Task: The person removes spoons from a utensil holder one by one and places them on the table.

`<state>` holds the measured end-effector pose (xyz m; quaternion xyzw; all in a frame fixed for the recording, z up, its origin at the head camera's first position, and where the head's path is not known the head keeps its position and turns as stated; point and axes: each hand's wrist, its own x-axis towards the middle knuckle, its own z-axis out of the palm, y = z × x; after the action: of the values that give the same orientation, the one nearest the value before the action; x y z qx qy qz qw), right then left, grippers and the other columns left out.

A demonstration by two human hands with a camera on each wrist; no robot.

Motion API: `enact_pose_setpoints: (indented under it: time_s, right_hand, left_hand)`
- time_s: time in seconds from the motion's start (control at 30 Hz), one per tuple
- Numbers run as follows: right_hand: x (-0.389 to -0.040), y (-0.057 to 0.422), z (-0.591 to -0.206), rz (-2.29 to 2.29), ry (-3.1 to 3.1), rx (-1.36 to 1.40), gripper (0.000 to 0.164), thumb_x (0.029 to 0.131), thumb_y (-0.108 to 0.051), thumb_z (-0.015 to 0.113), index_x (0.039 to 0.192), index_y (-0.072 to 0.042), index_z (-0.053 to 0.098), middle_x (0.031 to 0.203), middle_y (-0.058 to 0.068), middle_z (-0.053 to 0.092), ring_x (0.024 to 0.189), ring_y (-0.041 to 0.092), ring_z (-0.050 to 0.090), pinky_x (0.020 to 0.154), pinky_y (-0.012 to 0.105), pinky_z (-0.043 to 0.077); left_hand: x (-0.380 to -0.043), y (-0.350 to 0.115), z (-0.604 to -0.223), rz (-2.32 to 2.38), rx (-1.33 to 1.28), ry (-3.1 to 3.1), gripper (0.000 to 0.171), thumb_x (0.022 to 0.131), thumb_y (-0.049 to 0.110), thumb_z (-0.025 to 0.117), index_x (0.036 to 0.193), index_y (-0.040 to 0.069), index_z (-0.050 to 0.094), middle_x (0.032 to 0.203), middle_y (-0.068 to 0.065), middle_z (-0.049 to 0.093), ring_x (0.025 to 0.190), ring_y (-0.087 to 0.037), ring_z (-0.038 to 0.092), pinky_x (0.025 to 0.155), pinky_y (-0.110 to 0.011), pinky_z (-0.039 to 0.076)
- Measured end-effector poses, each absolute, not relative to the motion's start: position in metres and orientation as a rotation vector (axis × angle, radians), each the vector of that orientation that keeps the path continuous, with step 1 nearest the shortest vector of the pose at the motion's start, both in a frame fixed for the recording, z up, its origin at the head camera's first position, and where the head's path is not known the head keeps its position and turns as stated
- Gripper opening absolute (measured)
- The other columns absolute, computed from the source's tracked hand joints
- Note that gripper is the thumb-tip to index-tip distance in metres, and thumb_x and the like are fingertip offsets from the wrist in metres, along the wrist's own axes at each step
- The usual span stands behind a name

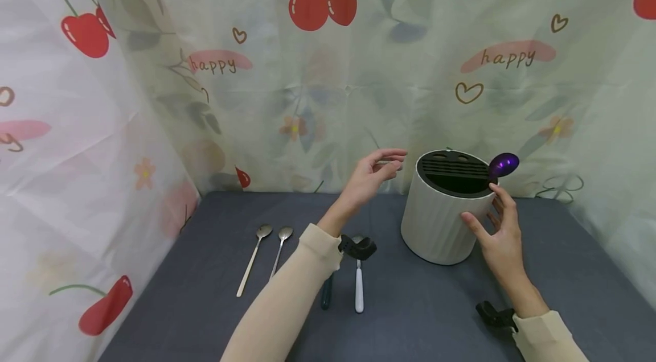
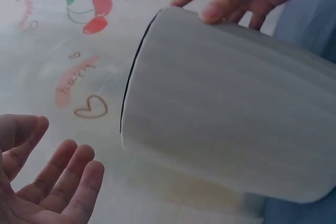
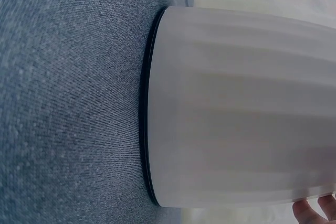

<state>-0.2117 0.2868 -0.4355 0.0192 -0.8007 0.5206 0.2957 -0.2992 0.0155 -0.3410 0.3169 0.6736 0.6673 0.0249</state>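
Note:
A pale grey, ribbed utensil holder (image 1: 441, 225) with a dark slotted top (image 1: 451, 165) stands upright on the table. From its right rim rises a shiny purple spoon (image 1: 504, 164), bowl up; its handle is hidden. My right hand (image 1: 502, 237) touches the holder's right side, index fingertip by the rim and thumb on the front wall. In the right wrist view, fingertips (image 3: 307, 213) meet the holder's wall (image 3: 241, 108). My left hand (image 1: 376, 171) hovers left of the holder, fingers loosely bent and holding nothing; the left wrist view shows them (image 2: 68, 182) apart from it.
Two metal spoons, one further left (image 1: 251, 265) and one beside it (image 1: 282, 245), lie on the dark grey table (image 1: 195, 305). A white-handled spoon (image 1: 359, 288) and a dark-green handle (image 1: 326, 293) lie partly under my left forearm. A cherry-print curtain (image 1: 348, 94) hangs behind.

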Motion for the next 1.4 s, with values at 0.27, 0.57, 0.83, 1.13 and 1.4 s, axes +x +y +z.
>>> enact_pose_setpoints:
  time_s: [0.27, 0.57, 0.83, 1.13, 1.4]
  right_hand:
    - [-0.212, 0.287, -0.435, 1.39, -2.134, 0.044, 0.084, 0.095, -0.002, 0.075, 0.163, -0.026, 0.032, 0.166, 0.0, 0.029, 0.152, 0.03, 0.033, 0.125, 0.046, 0.029]
    - [-0.212, 0.287, -0.433, 1.392, -2.131, 0.042, 0.084, 0.095, -0.003, 0.075, 0.163, -0.026, 0.032, 0.167, 0.001, 0.029, 0.152, 0.035, 0.033, 0.124, 0.049, 0.029]
    - [-0.213, 0.287, -0.432, 1.383, -2.135, 0.05, 0.084, 0.095, -0.003, 0.075, 0.163, -0.025, 0.032, 0.167, 0.002, 0.029, 0.152, 0.036, 0.033, 0.124, 0.052, 0.028]
    - [-0.214, 0.286, -0.433, 1.388, -2.14, 0.072, 0.085, 0.095, 0.0, 0.075, 0.163, -0.025, 0.031, 0.167, 0.001, 0.027, 0.152, 0.034, 0.033, 0.124, 0.047, 0.03]
    - [-0.214, 0.286, -0.433, 1.383, -2.145, 0.051, 0.084, 0.096, -0.002, 0.074, 0.163, -0.025, 0.031, 0.167, 0.003, 0.026, 0.153, 0.035, 0.031, 0.124, 0.048, 0.029]
  left_hand:
    - [-0.291, 0.039, -0.329, 2.123, 1.038, 1.985, 0.035, 0.11, 0.013, 0.055, 0.142, 0.001, 0.06, 0.141, -0.016, 0.061, 0.129, -0.036, 0.059, 0.106, -0.032, 0.051]
    - [-0.283, 0.06, -0.32, 2.088, 1.089, 1.946, 0.036, 0.11, 0.013, 0.055, 0.143, 0.002, 0.06, 0.142, -0.017, 0.06, 0.132, -0.03, 0.057, 0.105, -0.024, 0.049]
    - [-0.284, 0.085, -0.301, 2.013, 1.126, 2.063, 0.035, 0.11, 0.019, 0.056, 0.142, 0.009, 0.063, 0.143, -0.008, 0.061, 0.123, -0.002, 0.057, 0.105, -0.023, 0.047]
    - [-0.286, 0.118, -0.297, 1.925, 1.09, 2.108, 0.033, 0.11, 0.019, 0.057, 0.14, 0.011, 0.066, 0.142, -0.003, 0.063, 0.12, -0.001, 0.059, 0.101, -0.019, 0.048]
    - [-0.29, 0.147, -0.303, 1.814, 1.048, 2.157, 0.034, 0.109, 0.022, 0.058, 0.142, 0.018, 0.066, 0.145, 0.004, 0.061, 0.125, -0.002, 0.059, 0.1, -0.017, 0.048]
